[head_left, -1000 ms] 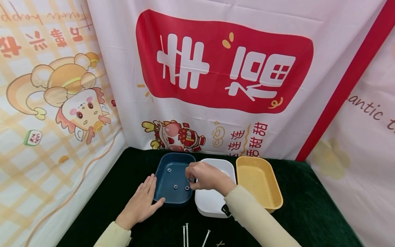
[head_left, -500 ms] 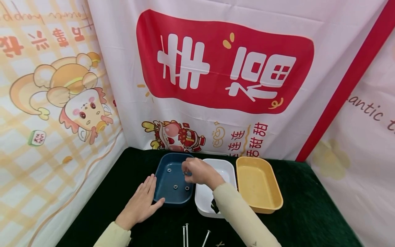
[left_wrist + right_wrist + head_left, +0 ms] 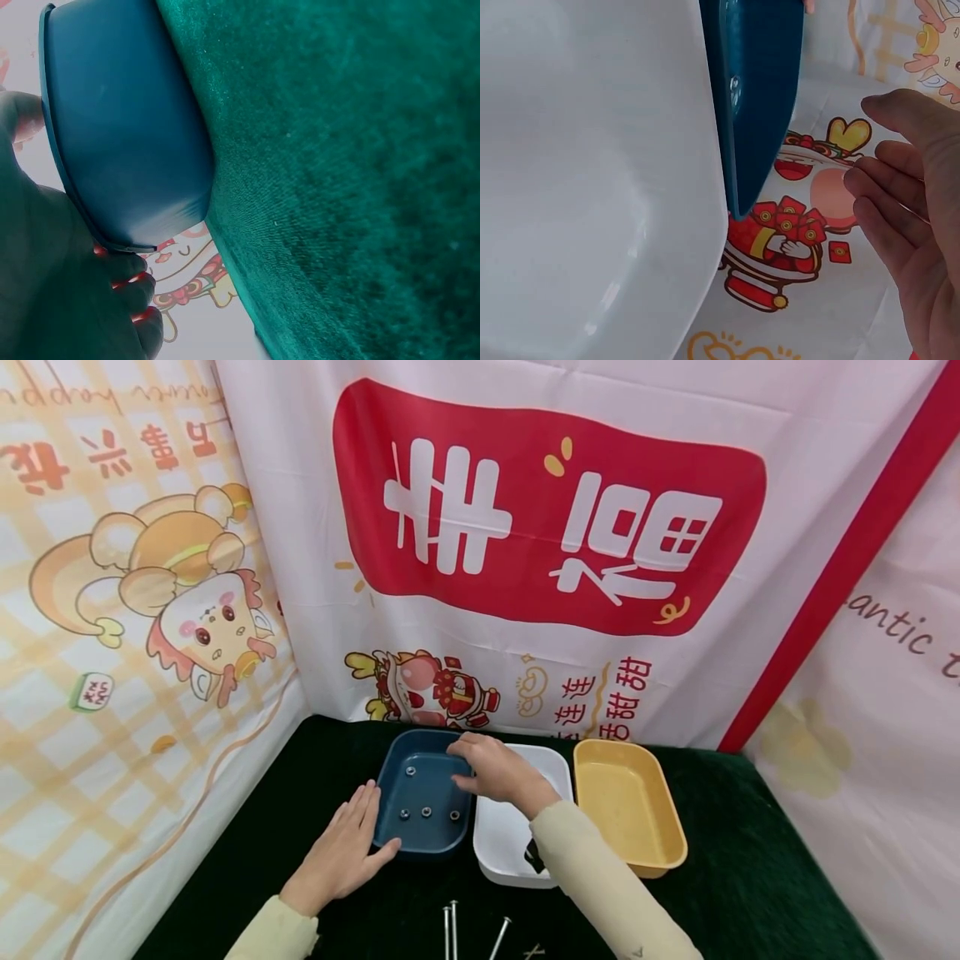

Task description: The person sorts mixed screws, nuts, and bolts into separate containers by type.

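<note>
Several small metal nuts (image 3: 426, 812) lie spread over the floor of the blue tray (image 3: 390, 839). My left hand (image 3: 341, 852) rests against the tray's left side, fingers straight; the left wrist view shows it at the rim of the blue tray (image 3: 124, 120). Over the blue tray's right edge hovers my right hand (image 3: 502, 772), its fingers loosely bent and apart. Nothing sits between the fingers of the right hand (image 3: 922, 187) in the right wrist view. Part of the white tray (image 3: 510, 852) is hidden under the right hand and sleeve.
A yellow tray (image 3: 630, 810) stands to the right of the white one. Long bolts (image 3: 453, 931) and small brass-coloured pieces (image 3: 534, 952) lie on the dark green cloth (image 3: 757, 860) in front. A printed curtain (image 3: 540, 685) hangs behind the trays.
One more nut now lies in the blue tray, near its left side. My right hand has let it go and loosened its fingers, drawing slightly right. The left hand has stayed put.
</note>
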Demonstrator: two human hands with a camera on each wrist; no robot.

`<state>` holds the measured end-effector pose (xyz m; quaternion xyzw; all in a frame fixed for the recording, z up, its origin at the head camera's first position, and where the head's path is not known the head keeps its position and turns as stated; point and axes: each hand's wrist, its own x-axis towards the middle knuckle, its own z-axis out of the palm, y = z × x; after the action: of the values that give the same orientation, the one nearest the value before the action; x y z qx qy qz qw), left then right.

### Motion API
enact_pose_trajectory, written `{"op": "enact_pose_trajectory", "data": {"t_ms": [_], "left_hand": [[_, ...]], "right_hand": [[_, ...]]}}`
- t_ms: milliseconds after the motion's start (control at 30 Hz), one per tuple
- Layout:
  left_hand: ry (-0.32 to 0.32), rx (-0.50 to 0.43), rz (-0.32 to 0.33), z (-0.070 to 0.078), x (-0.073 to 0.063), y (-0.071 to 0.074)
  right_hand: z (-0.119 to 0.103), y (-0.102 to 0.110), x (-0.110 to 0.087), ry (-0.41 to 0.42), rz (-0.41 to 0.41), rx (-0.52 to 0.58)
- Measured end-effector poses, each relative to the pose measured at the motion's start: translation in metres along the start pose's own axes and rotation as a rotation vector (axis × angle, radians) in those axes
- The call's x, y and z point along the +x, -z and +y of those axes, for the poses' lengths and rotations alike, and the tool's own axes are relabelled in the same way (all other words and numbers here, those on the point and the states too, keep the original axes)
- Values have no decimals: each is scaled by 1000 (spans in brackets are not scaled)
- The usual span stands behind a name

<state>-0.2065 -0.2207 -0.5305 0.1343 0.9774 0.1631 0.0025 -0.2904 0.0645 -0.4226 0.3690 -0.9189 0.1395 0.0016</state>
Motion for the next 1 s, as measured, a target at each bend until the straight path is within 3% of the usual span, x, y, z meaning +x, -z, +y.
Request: {"op": "enact_pose_trajectory", "data": {"t_ms": [200, 433, 633, 1000], "left_hand": [[4, 1, -2, 0, 0, 0], [-1, -4, -5, 1, 0, 0], [-3, -12, -3, 1, 0, 1], [4, -5, -8, 0, 0, 1]], "right_hand": [[1, 13, -16, -11, -41, -17], [1, 36, -43, -106, -86, -7], [0, 56, -69, -132, -100, -26], [4, 56, -118, -176, -125, -90]]}}
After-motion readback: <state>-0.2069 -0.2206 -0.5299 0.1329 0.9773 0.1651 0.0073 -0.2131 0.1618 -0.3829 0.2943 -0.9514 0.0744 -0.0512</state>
